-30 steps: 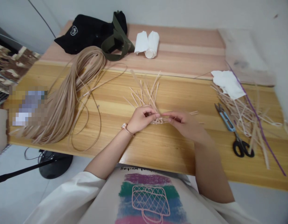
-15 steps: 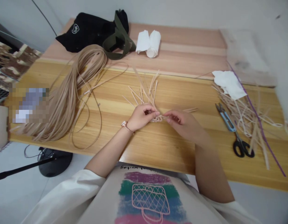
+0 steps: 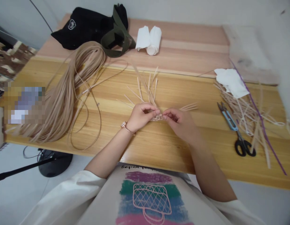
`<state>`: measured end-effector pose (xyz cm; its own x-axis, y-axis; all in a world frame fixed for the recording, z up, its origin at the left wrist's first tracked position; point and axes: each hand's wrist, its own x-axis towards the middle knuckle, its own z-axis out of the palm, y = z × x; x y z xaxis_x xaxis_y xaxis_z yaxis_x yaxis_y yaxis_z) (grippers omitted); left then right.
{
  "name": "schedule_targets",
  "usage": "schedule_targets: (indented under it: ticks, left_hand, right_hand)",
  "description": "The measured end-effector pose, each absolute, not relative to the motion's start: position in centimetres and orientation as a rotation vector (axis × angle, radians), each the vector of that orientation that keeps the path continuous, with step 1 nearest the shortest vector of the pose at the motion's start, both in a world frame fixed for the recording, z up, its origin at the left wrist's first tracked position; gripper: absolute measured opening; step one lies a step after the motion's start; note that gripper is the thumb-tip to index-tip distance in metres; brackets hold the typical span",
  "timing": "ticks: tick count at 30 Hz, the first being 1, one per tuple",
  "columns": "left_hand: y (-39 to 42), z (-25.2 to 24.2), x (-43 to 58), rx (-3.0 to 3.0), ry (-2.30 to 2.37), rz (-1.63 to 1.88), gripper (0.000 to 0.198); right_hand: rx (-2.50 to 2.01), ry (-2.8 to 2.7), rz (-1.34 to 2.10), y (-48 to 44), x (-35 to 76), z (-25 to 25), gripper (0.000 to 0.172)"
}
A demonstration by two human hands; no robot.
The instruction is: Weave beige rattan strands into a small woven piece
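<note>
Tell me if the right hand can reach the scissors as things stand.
Probably yes: nothing lies between the right hand and the scissors, though that hand now pinches the woven strips and would have to let go.

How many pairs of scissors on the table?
1. A blue-handled pair of scissors lies on the right of the wooden table, beside the loose weaving strips, blades pointing away from the person. Another could be hidden under the strips.

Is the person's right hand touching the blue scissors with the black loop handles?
Apart. The head view shows the right hand pinching pale woven strips, with yellow wood showing between it and the blue scissors with the black loop handles.
</note>
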<state>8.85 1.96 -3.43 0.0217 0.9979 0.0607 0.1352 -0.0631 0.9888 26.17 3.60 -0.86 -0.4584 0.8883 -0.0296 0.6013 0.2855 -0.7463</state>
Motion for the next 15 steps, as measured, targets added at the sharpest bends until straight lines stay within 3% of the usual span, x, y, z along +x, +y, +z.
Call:
schedule_targets:
  ticks: [9,15]
  left_hand:
    - [1.99,-3.02,8.48,1.456,1.313,1.171,0.016]
    - [2.09,-2.95,8.22,1.409,1.302,1.127,0.022]
  right_hand:
    - [-1.237,-2.324,0.978,3.82,26.57,-1.01,0.03]
    - [-1.335,-2.356,0.968,3.33,26.26,-0.43,0.023]
